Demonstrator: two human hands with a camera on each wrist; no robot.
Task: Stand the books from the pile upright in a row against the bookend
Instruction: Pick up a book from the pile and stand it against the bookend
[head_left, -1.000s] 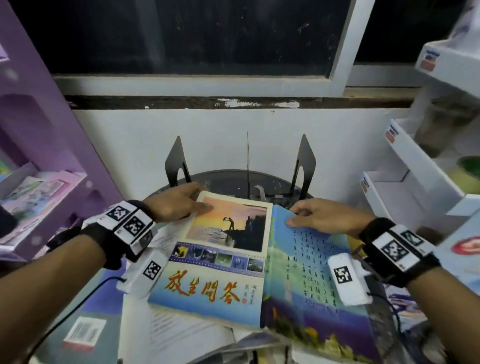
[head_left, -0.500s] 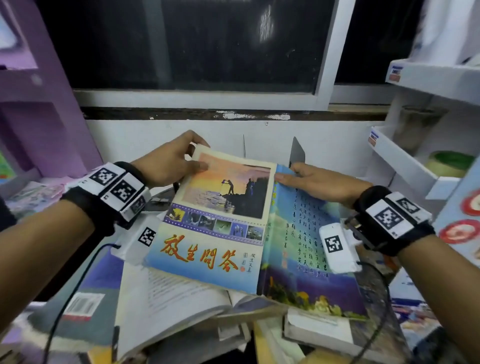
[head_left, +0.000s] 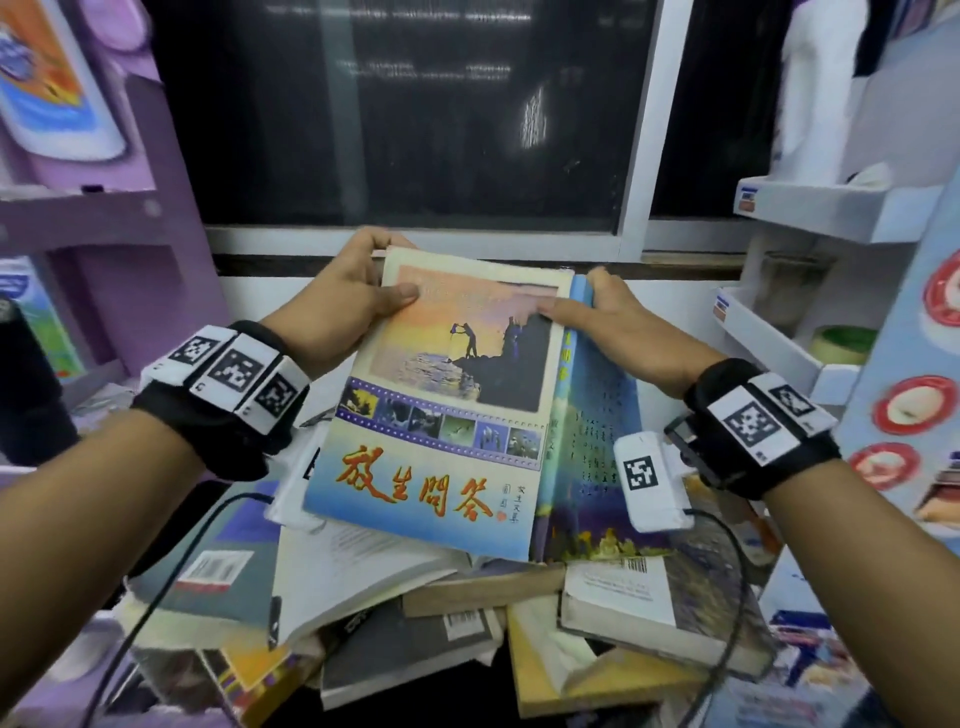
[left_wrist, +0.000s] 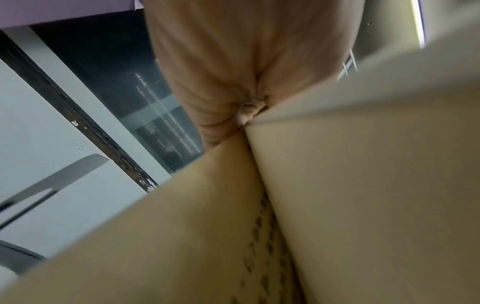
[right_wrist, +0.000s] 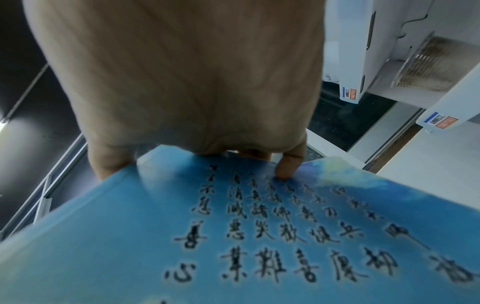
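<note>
Both hands have one book (head_left: 447, 395) up off the pile (head_left: 467, 623): left hand (head_left: 337, 301) pinches its eleven o'clock corner, right hand (head_left: 608, 322) clamps the one o'clock spine end. It hangs open, tilted. Next, I'd judge: close it, stand it against the bookend (left_wrist: 52, 185). One bookend showing; several books remain piled.

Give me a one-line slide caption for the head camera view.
Both hands, left hand and right hand, hold an open paperback above a messy book pile.
</note>
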